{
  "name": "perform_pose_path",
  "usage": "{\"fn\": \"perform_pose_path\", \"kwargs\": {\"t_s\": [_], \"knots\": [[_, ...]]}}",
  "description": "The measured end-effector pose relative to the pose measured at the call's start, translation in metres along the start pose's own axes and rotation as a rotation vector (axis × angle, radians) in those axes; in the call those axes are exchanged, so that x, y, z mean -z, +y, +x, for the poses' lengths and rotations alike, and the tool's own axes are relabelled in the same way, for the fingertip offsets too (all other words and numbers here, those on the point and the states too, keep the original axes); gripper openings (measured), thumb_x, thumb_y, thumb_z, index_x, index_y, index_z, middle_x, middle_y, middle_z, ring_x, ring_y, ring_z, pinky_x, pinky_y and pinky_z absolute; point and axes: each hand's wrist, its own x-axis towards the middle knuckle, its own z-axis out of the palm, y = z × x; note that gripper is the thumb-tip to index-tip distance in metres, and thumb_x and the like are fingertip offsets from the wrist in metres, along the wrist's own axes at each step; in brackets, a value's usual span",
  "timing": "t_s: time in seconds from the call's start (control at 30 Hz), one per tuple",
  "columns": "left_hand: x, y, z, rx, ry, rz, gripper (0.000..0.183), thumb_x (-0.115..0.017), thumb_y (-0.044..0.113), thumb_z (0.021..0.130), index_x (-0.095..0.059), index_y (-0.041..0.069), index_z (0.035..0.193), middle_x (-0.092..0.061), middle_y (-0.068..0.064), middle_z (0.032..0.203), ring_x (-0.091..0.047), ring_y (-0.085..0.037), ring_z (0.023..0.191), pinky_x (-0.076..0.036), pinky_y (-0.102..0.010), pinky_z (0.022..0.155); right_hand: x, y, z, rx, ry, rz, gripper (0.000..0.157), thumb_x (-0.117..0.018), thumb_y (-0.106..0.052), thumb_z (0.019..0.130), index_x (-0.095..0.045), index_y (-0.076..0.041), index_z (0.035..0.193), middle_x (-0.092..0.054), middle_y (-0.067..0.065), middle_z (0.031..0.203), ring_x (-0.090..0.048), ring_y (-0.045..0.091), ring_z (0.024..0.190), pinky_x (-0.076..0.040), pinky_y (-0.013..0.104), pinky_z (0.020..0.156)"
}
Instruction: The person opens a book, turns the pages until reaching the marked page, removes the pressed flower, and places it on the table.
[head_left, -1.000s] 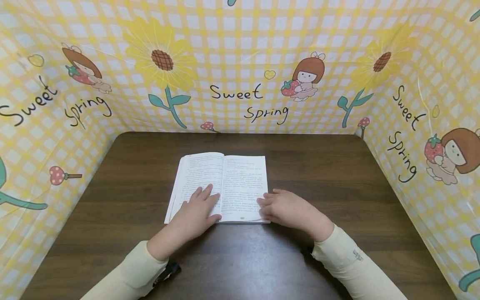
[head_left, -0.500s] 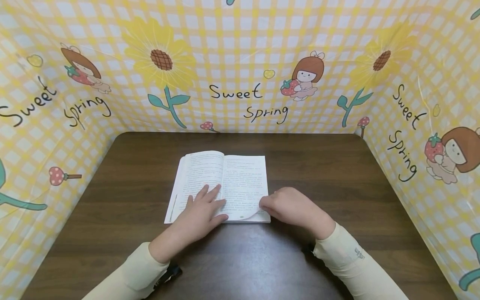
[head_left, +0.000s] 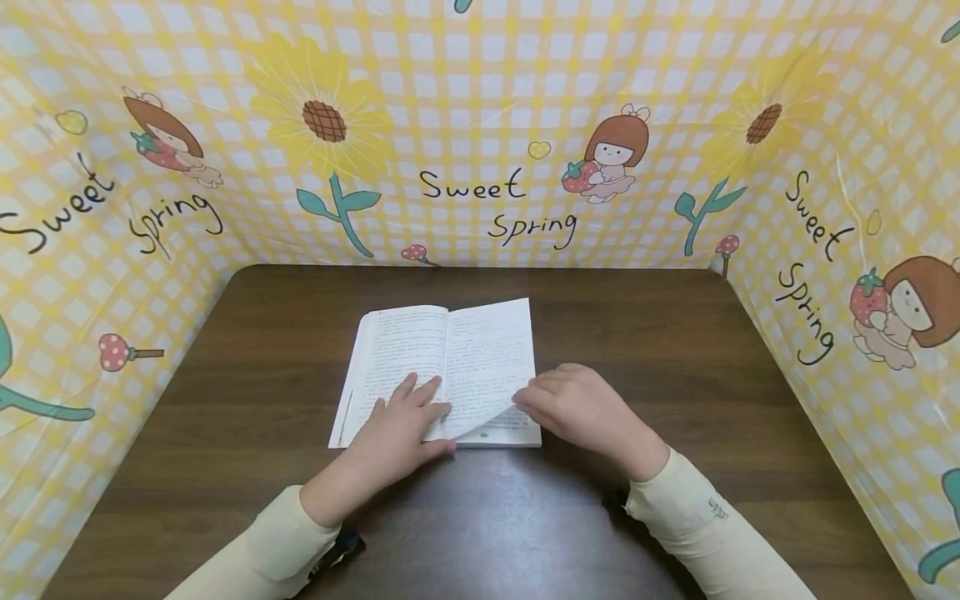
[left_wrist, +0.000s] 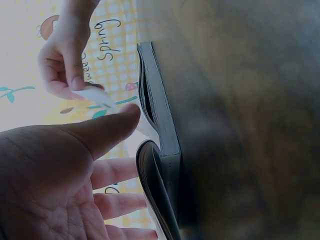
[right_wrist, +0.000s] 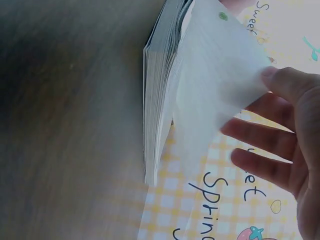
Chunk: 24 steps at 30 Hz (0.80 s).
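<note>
An open book (head_left: 405, 342) with printed white pages lies on the dark wooden table. My left hand (head_left: 401, 425) rests on the lower part of its left page, fingers spread and thumb near the bottom of the spine. With thumb and fingers my right hand (head_left: 573, 408) pinches the lower right corner of a page (head_left: 491, 358). That page is lifted and bends up from the right half, baring part of the sheet below. In the right wrist view the raised page (right_wrist: 215, 85) hangs between the thumb and the book's thick page block (right_wrist: 162, 95).
A brown wood-grain table (head_left: 660, 333) extends around the book. Yellow checked cloth (head_left: 480, 108) printed with flowers and the words "Sweet Spring" walls in the back and both sides. Dark straps (head_left: 337, 554) show under the sleeves.
My right fingers went from the right page's edge to pinching its corner, and the page now lifts off the book. My left hand slid slightly right toward the spine.
</note>
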Motion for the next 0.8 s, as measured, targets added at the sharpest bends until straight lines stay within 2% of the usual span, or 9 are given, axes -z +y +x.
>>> {"fn": "perform_pose_path", "kwargs": {"t_s": [0.13, 0.23, 0.4, 0.5, 0.63, 0.73, 0.8], "knots": [[-0.0020, 0.0002, 0.0001, 0.009, 0.001, -0.005, 0.055, -0.074, 0.050, 0.091, -0.069, 0.018, 0.135, -0.042, -0.010, 0.162, -0.027, -0.043, 0.153, -0.033, -0.078, 0.105, -0.0005, -0.0018, 0.0001, 0.025, 0.075, -0.014, 0.011, -0.071, -0.017, 0.096, -0.076, -0.015, 0.105, -0.078, -0.006, 0.096, -0.074, 0.013, 0.088, -0.058, 0.032, 0.076], [-0.0028, -0.0005, -0.0004, -0.004, 0.019, 0.010, 0.052, -0.073, 0.048, 0.092, -0.069, 0.017, 0.134, -0.043, -0.011, 0.161, -0.028, -0.045, 0.152, -0.034, -0.079, 0.103, -0.0016, -0.0022, 0.0008, 0.013, 0.118, -0.004, 0.018, -0.072, -0.020, 0.096, -0.075, -0.014, 0.113, -0.078, -0.003, 0.104, -0.074, 0.015, 0.094, -0.059, 0.035, 0.081], [-0.0020, -0.0011, -0.0016, -0.014, 0.044, 0.027, 0.055, -0.070, 0.045, 0.095, -0.064, 0.014, 0.140, -0.043, -0.013, 0.160, -0.030, -0.045, 0.151, -0.036, -0.079, 0.102, -0.0015, -0.0004, 0.0020, -0.088, 0.159, 0.014, 0.034, -0.074, -0.024, 0.095, -0.070, -0.012, 0.127, -0.074, 0.002, 0.123, -0.071, 0.018, 0.110, -0.058, 0.039, 0.088], [-0.0009, -0.0002, -0.0026, -0.005, 0.065, -0.001, 0.064, -0.069, 0.046, 0.096, -0.055, 0.011, 0.148, -0.043, -0.014, 0.160, -0.034, -0.043, 0.149, -0.038, -0.076, 0.102, -0.0007, 0.0011, 0.0015, -0.157, 0.182, 0.001, 0.039, -0.073, -0.025, 0.094, -0.069, -0.012, 0.130, -0.073, 0.002, 0.126, -0.070, 0.021, 0.112, -0.057, 0.042, 0.091], [0.0010, -0.0015, -0.0039, -0.036, 0.162, -0.043, 0.080, -0.072, 0.041, 0.095, -0.036, 0.007, 0.158, -0.041, -0.017, 0.161, -0.041, -0.041, 0.146, -0.041, -0.064, 0.109, -0.0004, 0.0021, 0.0013, -0.241, 0.186, -0.005, 0.039, -0.072, -0.022, 0.095, -0.067, -0.012, 0.131, -0.072, 0.004, 0.127, -0.070, 0.023, 0.112, -0.057, 0.042, 0.094], [0.0025, -0.0040, -0.0048, -0.072, 0.248, -0.037, 0.095, -0.075, 0.034, 0.093, -0.019, 0.005, 0.163, -0.033, -0.020, 0.164, -0.040, -0.040, 0.147, -0.039, -0.056, 0.115, -0.0014, 0.0021, 0.0010, -0.302, 0.145, 0.013, 0.039, -0.070, -0.020, 0.096, -0.065, -0.012, 0.133, -0.070, 0.005, 0.131, -0.069, 0.023, 0.116, -0.056, 0.042, 0.096], [0.0030, -0.0062, -0.0052, -0.092, 0.310, -0.023, 0.102, -0.076, 0.030, 0.091, -0.010, 0.005, 0.164, -0.025, -0.023, 0.166, -0.036, -0.042, 0.148, -0.037, -0.056, 0.116, -0.0027, 0.0014, 0.0007, -0.328, 0.110, 0.025, 0.039, -0.070, -0.021, 0.096, -0.065, -0.012, 0.134, -0.068, 0.006, 0.134, -0.067, 0.024, 0.120, -0.055, 0.043, 0.098]]}}
